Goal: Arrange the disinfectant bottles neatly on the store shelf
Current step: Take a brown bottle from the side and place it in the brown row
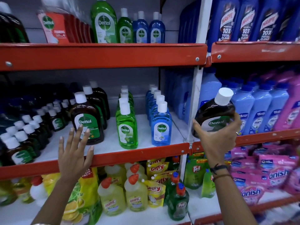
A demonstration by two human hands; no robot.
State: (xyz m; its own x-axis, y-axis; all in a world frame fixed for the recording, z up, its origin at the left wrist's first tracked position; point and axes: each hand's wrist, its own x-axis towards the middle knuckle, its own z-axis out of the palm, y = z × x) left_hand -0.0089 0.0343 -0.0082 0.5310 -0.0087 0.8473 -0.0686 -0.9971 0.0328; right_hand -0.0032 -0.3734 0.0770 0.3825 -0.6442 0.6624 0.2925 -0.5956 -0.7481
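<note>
Right hand clamped on brown bottle; left hand spread, seemingly touching shelved bottle.

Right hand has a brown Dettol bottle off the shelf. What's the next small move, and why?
Probably carry the held brown bottle left to the brown Dettol row on the middle shelf. The right hand holds it tilted by the post, in front of the blue bottles; the open left hand already reaches the row's front bottle.

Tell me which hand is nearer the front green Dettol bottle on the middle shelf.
Left. The left hand is spread open just left of the green Dettol bottle, fingertips at the brown bottle. The right hand holds another brown bottle past the shelf upright.
</note>
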